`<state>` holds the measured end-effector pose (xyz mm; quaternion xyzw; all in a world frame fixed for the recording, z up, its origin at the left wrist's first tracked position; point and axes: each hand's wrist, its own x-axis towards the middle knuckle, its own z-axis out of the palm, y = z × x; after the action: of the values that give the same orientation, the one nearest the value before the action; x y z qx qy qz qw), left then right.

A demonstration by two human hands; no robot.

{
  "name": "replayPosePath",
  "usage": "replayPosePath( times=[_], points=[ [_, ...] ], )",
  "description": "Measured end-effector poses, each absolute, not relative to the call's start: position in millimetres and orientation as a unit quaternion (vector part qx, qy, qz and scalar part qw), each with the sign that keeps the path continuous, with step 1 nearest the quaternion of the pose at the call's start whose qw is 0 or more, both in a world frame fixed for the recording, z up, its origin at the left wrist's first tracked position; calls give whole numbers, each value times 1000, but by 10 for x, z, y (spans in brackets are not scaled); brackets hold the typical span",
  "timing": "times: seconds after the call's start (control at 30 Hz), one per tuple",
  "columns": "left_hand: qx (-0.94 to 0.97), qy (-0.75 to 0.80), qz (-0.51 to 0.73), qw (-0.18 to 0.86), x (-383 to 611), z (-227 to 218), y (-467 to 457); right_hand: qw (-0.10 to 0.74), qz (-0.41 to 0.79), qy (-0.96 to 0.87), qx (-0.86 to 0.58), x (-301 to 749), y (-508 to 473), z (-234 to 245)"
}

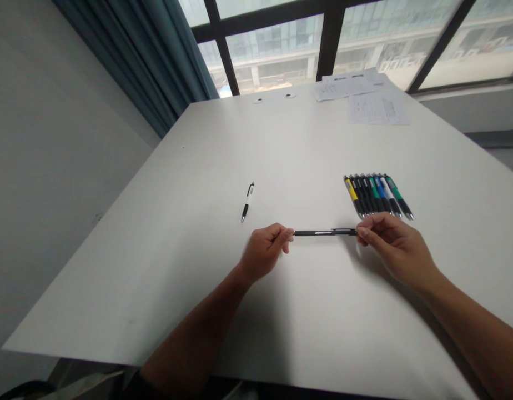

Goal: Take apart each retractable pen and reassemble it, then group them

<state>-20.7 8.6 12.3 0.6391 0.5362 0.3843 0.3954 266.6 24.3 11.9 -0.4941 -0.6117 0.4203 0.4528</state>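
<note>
Head view: black pen [325, 232] spans between left hand [265, 251] and right hand [390, 241], both pinching its ends.

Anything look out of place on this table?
One white pen lies alone on the table, well apart from the neat row of pens, so it looks stray. The black pen between the left hand and right hand is also outside the row.

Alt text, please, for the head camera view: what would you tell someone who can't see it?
A person's left hand and right hand hold a black pen by its ends over a white table. A row of colored pens lies to the right, a lone pen to the left, and papers at the far edge.
</note>
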Motion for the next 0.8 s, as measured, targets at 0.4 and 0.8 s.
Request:
replayPosePath(
  times=[0.4, 0.8],
  points=[
    [635, 535, 375, 412, -197, 118, 66, 450, 436, -602, -495, 2640, 220, 134],
    [613, 540, 369, 443, -199, 86, 50, 436, 435, -604, -506, 2630, 212, 138]
  ],
)
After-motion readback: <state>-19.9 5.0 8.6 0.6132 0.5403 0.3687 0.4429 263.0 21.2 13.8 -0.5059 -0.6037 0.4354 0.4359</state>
